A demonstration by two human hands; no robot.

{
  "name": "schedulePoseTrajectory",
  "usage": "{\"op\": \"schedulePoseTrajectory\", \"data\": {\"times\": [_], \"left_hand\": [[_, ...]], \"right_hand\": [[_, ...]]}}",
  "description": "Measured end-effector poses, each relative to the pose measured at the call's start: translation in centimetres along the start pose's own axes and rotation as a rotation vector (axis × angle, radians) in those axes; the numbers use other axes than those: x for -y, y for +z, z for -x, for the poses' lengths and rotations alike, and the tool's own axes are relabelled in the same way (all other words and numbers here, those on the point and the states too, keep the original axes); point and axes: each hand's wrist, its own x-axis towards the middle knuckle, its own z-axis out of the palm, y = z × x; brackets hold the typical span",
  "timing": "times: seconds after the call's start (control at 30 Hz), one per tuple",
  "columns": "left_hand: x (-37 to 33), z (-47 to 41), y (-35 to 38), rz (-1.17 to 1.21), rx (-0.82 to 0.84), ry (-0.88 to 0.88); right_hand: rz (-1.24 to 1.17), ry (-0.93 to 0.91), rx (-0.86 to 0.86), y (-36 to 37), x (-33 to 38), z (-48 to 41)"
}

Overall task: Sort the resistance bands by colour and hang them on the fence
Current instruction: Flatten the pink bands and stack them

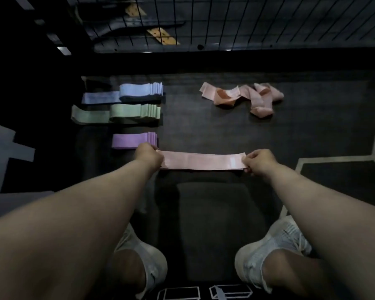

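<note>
Pink resistance band (200,160) is stretched flat above the floor (204,126), its ends pinched by left hand (148,155) and right hand (259,162). Recommend laying it squarely, starting a pink stack below the purple stack (133,140).

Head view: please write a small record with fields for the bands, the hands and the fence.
held band: pink band, stretched flat between both hands
left hand: left hand grips its left end
right hand: right hand pinches its right end
sorted stacks: blue stack, green stack, purple stack, in a column at the left
unsorted: loose pink pile, farther away, to the right
fence: wire fence at the far side; no bands seen hanging on it
</note>
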Motion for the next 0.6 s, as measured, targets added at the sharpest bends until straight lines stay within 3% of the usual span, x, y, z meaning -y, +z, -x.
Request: {"op": "schedulePoseTrajectory", "data": {"times": [0.43, 0.6], "left_hand": [[1.2, -2.1, 4.2, 0.022, -0.039, -0.038], [1.8, -2.9, 4.8, -0.104, -0.009, -0.008]], "right_hand": [[0.194, -0.038, -0.094, 3.2, -1.8, -3.8], [0.253, -0.023, -0.116, 3.9, -2.2, -4.3]]}}
